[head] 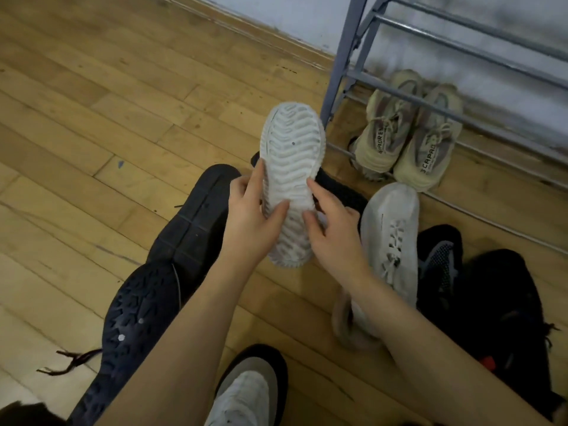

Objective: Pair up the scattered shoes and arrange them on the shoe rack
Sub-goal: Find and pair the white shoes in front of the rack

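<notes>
A white shoe (290, 155) is held sole-up in the middle of the view. My left hand (253, 216) grips its left edge with thumb on the sole. My right hand (332, 224) grips its right edge. A matching pale grey-white shoe (392, 232) lies upright on the floor just right of my right hand. A beige pair (408, 133) stands side by side on the bottom tier of the grey metal shoe rack (344, 66). Two dark shoes lie sole-up at left, one (196, 216) behind the other (138, 318).
Black shoes (491, 296) lie in a heap at the right. Another black shoe (341, 187) sits under the held one. A foot in a white sock and dark slipper (249, 392) is at the bottom. The wooden floor (92, 118) stretches left; a wall stands behind the rack.
</notes>
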Demonstrator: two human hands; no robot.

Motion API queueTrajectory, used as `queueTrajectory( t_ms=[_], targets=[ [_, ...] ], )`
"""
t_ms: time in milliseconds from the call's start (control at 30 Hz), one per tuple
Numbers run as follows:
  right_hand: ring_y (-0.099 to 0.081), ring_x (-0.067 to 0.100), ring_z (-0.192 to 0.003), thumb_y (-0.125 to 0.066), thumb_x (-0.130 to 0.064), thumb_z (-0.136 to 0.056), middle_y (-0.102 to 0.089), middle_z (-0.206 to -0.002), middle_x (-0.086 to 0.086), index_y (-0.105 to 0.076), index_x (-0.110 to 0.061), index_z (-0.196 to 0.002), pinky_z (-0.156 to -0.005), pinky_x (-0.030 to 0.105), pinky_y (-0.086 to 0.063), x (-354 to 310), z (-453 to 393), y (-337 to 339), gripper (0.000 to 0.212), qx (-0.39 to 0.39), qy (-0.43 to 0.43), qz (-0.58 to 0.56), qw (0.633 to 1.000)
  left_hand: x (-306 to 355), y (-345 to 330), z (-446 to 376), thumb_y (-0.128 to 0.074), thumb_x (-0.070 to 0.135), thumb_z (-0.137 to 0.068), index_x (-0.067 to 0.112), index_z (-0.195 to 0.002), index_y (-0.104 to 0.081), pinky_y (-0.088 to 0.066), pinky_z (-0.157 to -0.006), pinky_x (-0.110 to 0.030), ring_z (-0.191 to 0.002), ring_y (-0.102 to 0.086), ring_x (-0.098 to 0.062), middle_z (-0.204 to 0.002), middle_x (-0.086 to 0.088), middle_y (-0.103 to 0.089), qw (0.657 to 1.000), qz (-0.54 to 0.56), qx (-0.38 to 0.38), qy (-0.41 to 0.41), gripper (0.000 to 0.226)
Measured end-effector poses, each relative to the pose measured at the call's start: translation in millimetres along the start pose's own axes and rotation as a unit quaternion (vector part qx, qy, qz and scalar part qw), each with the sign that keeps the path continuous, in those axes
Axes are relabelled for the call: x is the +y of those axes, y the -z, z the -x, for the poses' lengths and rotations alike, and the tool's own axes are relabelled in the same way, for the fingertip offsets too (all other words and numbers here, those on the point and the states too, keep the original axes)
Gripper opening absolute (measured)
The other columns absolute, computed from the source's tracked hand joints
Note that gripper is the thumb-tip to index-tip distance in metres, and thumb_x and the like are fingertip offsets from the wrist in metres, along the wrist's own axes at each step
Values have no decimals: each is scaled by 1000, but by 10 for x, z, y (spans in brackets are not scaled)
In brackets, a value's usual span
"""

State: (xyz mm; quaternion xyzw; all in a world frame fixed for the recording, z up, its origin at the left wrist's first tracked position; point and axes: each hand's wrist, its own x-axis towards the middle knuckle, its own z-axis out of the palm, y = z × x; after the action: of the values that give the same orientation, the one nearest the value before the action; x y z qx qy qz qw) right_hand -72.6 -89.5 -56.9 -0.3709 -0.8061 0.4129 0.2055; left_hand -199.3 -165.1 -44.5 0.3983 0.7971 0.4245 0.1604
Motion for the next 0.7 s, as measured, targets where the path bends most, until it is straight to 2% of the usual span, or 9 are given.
queueTrajectory(
  t_ms=[100, 167, 267, 333, 400, 467, 600, 700],
  targets=[
    [-55, 2, -108, -45, -35, -92, -49, -136, -12, -34, -35, -141, -102, 51, -38, 8, 225, 293, 50, 27, -21, -40, 999, 255, -134, 114, -67, 22, -83, 10, -144, -29, -34, -79, 0, -91, -47, -12, -117, -6, -38, 999, 24, -5, -34, 73],
    [-56, 4, -108, -48, -35, -92, -55, -128, -12, -36, -37, -139, -101, 49, -39, 41, 393, 471, 49, 50, -39, -42, 997, 406, -232, 200, -67, 22, -83, 9, -144, -29, -34, -79, -1, -91, -44, -10, -115, -5, -38, 998, 32, -21, -54, 73],
    [-51, 6, -117, -51, -35, -91, -50, -126, -23, -41, -40, -134, -100, 47, -42, 87, 630, 764, 45, 96, -72, -39, 992, 663, -407, 331, -67, 20, -84, 5, -143, -29, -33, -76, 2, -87, -42, 4, -114, -7, -39, 993, 53, -57, -86, 72],
    [-51, 5, -118, -54, -31, -91, -51, -126, -22, -44, -37, -131, -100, 46, -42, 125, 806, 992, 43, 139, -81, -43, 986, 856, -565, 432, -65, 22, -85, 5, -144, -25, -33, -76, 2, -89, -40, 7, -115, -4, -37, 988, 66, -93, -100, 73],
    [-52, -1, -115, -59, -21, -90, -55, -126, -14, -49, -24, -132, -98, 38, -46, 180, 994, 1243, 42, 189, -82, -57, 977, 1072, -750, 518, -61, 28, -88, 12, -146, -20, -35, -75, -3, -83, -42, 7, -117, 0, -38, 983, 66, -136, -104, 73],
    [-53, 1, -116, -61, -19, -90, -57, -127, -8, -51, -16, -133, -98, 36, -47, 243, 1194, 1463, 44, 236, -82, -64, 966, 1269, -960, 601, -57, 32, -90, 20, -147, -18, -34, -77, -10, -83, -48, 4, -125, 1, -42, 976, 65, -183, -103, 70],
    [-50, 4, -120, -57, -22, -87, -56, -129, -8, -51, -16, -132, -100, 39, -45, 451, 1532, 1788, 45, 309, -89, -13, 947, 1536, -1422, 823, -54, 35, -91, 25, -148, -16, -41, -96, -28, -115, -50, -16, -137, -3, -45, 951, 99, -268, -119, 69],
    [-48, 5, -122, -56, -27, -88, -55, -131, -6, -51, -21, -129, -101, 40, -43, 596, 1678, 1961, 43, 335, -85, 30, 938, 1635, -1686, 952, -45, 42, -94, 28, -147, -15, -37, -102, -44, -119, -44, -23, -133, -3, -48, 949, 54, -276, -141, 63]
  ],
)
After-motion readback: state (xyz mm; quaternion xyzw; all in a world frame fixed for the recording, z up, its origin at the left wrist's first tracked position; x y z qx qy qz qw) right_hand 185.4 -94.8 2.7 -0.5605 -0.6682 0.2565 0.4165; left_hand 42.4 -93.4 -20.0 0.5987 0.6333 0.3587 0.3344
